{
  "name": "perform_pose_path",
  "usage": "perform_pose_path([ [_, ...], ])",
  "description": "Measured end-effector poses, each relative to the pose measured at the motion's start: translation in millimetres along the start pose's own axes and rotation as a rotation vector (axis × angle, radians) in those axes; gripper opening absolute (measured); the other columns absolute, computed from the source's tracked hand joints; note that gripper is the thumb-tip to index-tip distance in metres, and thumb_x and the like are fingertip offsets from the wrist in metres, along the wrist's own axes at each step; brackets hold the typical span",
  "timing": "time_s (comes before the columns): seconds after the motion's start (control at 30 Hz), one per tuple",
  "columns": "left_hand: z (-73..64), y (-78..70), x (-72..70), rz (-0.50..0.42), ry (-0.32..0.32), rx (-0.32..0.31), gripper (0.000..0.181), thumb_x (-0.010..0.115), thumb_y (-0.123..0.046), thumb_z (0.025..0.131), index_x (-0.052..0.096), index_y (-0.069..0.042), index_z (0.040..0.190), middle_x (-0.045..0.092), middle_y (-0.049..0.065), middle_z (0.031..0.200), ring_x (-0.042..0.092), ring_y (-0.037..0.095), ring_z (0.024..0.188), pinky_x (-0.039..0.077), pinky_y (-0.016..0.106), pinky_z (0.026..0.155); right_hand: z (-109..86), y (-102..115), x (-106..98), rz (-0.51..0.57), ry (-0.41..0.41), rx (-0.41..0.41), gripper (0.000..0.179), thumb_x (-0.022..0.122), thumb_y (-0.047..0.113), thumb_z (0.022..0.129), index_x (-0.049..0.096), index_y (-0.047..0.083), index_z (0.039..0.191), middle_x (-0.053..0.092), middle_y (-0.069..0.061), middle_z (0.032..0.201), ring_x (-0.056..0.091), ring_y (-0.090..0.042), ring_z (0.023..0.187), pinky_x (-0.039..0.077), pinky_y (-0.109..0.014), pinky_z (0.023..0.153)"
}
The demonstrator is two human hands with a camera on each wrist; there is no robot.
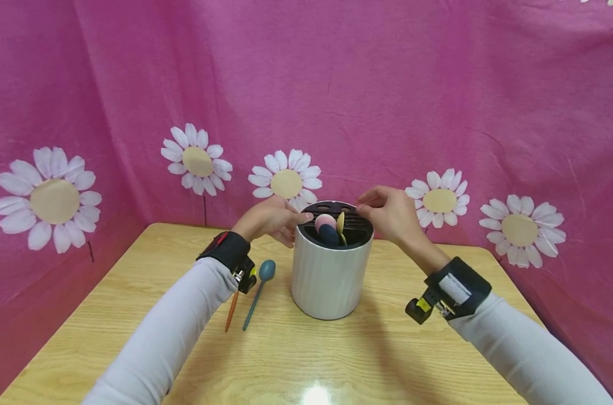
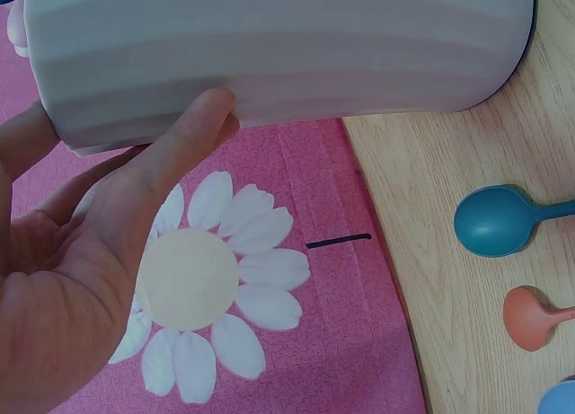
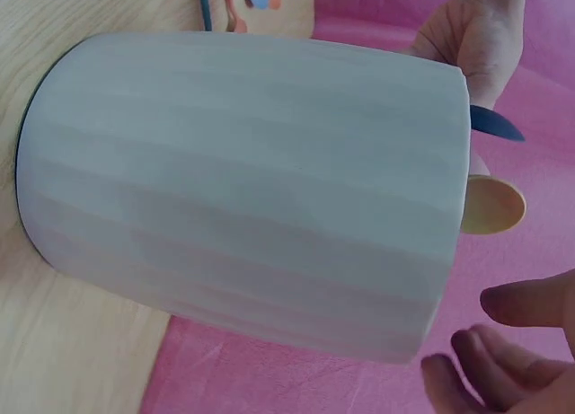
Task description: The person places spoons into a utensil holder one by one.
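A white ribbed utensil holder [image 1: 328, 284] with a black slotted insert stands upright on the table. Sticking out of its front opening are a pink utensil head [image 1: 325, 221], a dark blue one [image 1: 329, 234] and a yellow one [image 1: 341, 224]. My left hand [image 1: 272, 218] holds the holder's left side, thumb at the rim and fingers along the wall, as the left wrist view [image 2: 94, 252] also shows. By the right rim is my right hand [image 1: 392, 214], its fingers loosely bent; in the right wrist view, the thumb and fingers [image 3: 530, 302] hold nothing.
A teal spoon [image 1: 267, 271] lies on the wooden table [image 1: 266, 360] left of the holder. Beside it is an orange ladle [image 2: 528, 319], partly behind my left wrist in the head view. A light blue utensil [image 2: 559, 400] shows nearby. Pink flowered cloth [image 1: 337, 112] surrounds the table.
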State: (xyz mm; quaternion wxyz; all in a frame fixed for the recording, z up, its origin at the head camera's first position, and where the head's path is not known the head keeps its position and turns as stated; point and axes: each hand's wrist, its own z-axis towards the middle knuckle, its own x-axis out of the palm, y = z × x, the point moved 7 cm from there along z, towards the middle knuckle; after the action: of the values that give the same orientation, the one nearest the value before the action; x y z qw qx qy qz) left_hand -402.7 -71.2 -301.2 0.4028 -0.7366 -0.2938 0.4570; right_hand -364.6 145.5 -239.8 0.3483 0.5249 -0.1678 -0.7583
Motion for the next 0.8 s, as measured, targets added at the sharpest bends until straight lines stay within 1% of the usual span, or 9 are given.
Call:
perform_pose_path([
  [0.1, -0.5, -0.8, 0.7, 0.0, 0.004, 0.01, 0.033, 0.066, -0.03, 0.095, 0.071, 0.002, 0.101, 0.066, 0.019, 0.097, 0.069, 0.027, 0.077, 0.058, 0.042, 0.075, 0.0, -8.4, 0.4, 0.001, 0.033, 0.045, 0.023, 0.064, 0.017, 0.092, 0.068, 0.001, 0.109, 0.069, -0.016, 0.101, 0.062, -0.028, 0.095, 0.052, -0.044, 0.081],
  [0.17, -0.9, -1.3, 1.0, 0.004, 0.006, 0.014, 0.032, 0.065, -0.03, 0.095, 0.071, 0.002, 0.101, 0.066, 0.019, 0.097, 0.069, 0.027, 0.077, 0.058, 0.043, 0.075, -0.2, -15.2, 1.8, 0.007, 0.065, 0.089, 0.027, 0.061, 0.02, 0.095, 0.066, 0.001, 0.113, 0.067, -0.018, 0.107, 0.06, -0.03, 0.101, 0.05, -0.047, 0.086],
  [0.23, -1.1, -1.2, 1.1, 0.004, 0.007, 0.014, 0.032, 0.065, -0.029, 0.095, 0.071, 0.002, 0.1, 0.066, 0.019, 0.097, 0.068, 0.027, 0.078, 0.058, 0.043, 0.076, -1.0, -22.3, 4.9, 0.023, 0.111, 0.137, 0.031, 0.058, 0.023, 0.097, 0.064, 0.001, 0.118, 0.064, -0.02, 0.113, 0.057, -0.032, 0.106, 0.048, -0.049, 0.09],
  [0.3, -1.3, -1.1, 1.0, 0.004, 0.006, 0.012, 0.032, 0.065, -0.029, 0.095, 0.071, 0.002, 0.1, 0.066, 0.019, 0.097, 0.068, 0.027, 0.077, 0.058, 0.043, 0.076, -1.4, -30.2, 9.6, 0.056, 0.162, 0.188, 0.035, 0.056, 0.026, 0.099, 0.061, 0.001, 0.123, 0.061, -0.02, 0.117, 0.055, -0.033, 0.108, 0.047, -0.049, 0.092],
  [0.37, -1.5, -1.0, 0.8, 0.007, 0.005, 0.011, 0.032, 0.065, -0.029, 0.095, 0.071, 0.002, 0.1, 0.066, 0.019, 0.097, 0.068, 0.027, 0.077, 0.058, 0.043, 0.076, -1.7, -37.8, 15.1, 0.107, 0.211, 0.24, 0.038, 0.053, 0.028, 0.1, 0.058, 0.0, 0.127, 0.06, -0.02, 0.119, 0.055, -0.031, 0.106, 0.047, -0.047, 0.092],
  [0.43, -1.7, -1.1, 0.9, 0.003, 0.005, 0.013, 0.032, 0.065, -0.029, 0.095, 0.071, 0.002, 0.1, 0.066, 0.019, 0.097, 0.068, 0.027, 0.077, 0.058, 0.043, 0.076, -2.2, -43.1, 21.5, 0.183, 0.26, 0.283, 0.041, 0.052, 0.027, 0.101, 0.055, -0.003, 0.13, 0.059, -0.02, 0.119, 0.057, -0.03, 0.103, 0.049, -0.044, 0.093],
  [0.57, -1.5, -0.6, 0.4, 0.001, 0.004, 0.015, 0.031, 0.065, -0.029, 0.095, 0.071, 0.001, 0.1, 0.066, 0.019, 0.098, 0.069, 0.027, 0.077, 0.058, 0.043, 0.077, -5.1, -49.7, 31.9, 0.327, 0.34, 0.358, 0.044, 0.051, 0.026, 0.103, 0.05, -0.007, 0.132, 0.056, -0.019, 0.116, 0.057, -0.026, 0.098, 0.052, -0.041, 0.091],
  [0.67, -1.3, -0.2, 0.0, -0.001, 0.003, 0.015, 0.032, 0.065, -0.029, 0.095, 0.071, 0.002, 0.1, 0.066, 0.019, 0.098, 0.069, 0.027, 0.077, 0.058, 0.043, 0.077, -7.5, -53.3, 36.5, 0.408, 0.385, 0.389, 0.046, 0.051, 0.026, 0.103, 0.047, -0.008, 0.133, 0.055, -0.018, 0.115, 0.057, -0.024, 0.096, 0.053, -0.04, 0.089],
  [0.8, -1.1, 0.0, 0.2, -0.008, 0.007, 0.017, 0.031, 0.065, -0.028, 0.095, 0.071, 0.002, 0.1, 0.066, 0.019, 0.097, 0.068, 0.027, 0.077, 0.057, 0.045, 0.078, -9.3, -56.9, 39.8, 0.482, 0.426, 0.393, 0.049, 0.051, 0.028, 0.103, 0.044, -0.009, 0.134, 0.056, -0.021, 0.116, 0.061, -0.024, 0.095, 0.053, -0.043, 0.09],
])
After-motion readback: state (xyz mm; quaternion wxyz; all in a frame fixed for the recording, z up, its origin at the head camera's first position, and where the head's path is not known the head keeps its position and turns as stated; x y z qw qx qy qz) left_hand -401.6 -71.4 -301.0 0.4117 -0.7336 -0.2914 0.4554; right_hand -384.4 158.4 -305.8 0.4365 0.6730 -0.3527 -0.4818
